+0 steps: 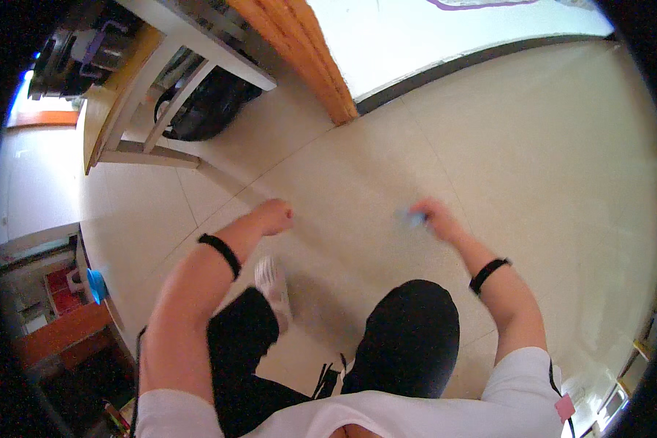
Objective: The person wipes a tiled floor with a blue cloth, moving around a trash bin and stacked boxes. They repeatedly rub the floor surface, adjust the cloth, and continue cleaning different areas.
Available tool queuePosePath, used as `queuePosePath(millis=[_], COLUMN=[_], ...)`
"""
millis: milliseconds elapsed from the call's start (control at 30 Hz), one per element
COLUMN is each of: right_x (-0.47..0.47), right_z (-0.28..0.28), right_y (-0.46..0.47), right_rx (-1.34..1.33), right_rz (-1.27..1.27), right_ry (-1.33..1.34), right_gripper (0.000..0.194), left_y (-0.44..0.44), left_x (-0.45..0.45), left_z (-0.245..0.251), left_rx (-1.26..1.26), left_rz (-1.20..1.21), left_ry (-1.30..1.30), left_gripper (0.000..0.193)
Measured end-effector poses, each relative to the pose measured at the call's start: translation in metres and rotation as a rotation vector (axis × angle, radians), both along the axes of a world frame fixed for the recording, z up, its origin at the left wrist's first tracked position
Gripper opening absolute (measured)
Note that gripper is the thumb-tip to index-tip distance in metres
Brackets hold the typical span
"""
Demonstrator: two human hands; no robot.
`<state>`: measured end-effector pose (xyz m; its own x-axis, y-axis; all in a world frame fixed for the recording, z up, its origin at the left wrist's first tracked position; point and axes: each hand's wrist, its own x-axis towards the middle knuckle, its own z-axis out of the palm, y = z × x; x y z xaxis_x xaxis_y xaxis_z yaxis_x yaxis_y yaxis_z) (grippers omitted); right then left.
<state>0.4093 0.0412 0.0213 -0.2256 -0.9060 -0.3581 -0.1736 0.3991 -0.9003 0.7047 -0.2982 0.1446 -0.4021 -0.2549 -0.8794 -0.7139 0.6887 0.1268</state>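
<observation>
My left hand (pixel 276 217) is curled into a fist above the tiled floor (pixel 356 230), out past my left knee. Nothing shows sticking out of it. On the other side, my right hand (pixel 438 220) pinches a small pale blue object (pixel 414 217) between thumb and fingers. Motion blur hides what that object is, and part of it is behind the fingers. Both hands are in the air, well apart from each other. A black band (pixel 222 256) circles the left forearm, and another black band (pixel 489 275) the right. My white shoe (pixel 272 287) is on the floor beneath the left arm.
A white-framed table (pixel 161 117) with a wooden top stands at the upper left, a black bag (pixel 213 107) behind its legs. An orange-brown wooden door frame (pixel 312 60) meets a white wall (pixel 416 38) with a dark baseboard (pixel 443 70). A blue plastic container (pixel 96 286) is at far left.
</observation>
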Motion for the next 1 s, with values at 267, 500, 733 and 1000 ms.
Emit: queuePosePath(millis=[267,500,733,1000], right_x=[-0.143,0.092,-0.121,0.034], right_z=[-0.019,0.006,-0.012,0.019], right_y=[-0.087,0.069,0.008,-0.121], right_rx=[0.203,-0.029,0.058,0.06], right_rz=[-0.262,0.446,-0.501,0.445], right_ry=[0.877,0.554,0.459,0.71], right_gripper=[0.037,0.042,0.052,0.029], left_y=[0.052,0.048,0.05,0.047], left_x=[-0.034,-0.031,-0.031,-0.027], left_z=[-0.117,-0.118,-0.109,-0.117], left_rx=[-0.319,-0.392,-0.37,-0.311], left_rz=[-0.501,-0.404,-0.344,-0.452], left_ry=[-0.184,-0.094,-0.093,-0.041], left_gripper=[0.1,0.109,0.108,0.097])
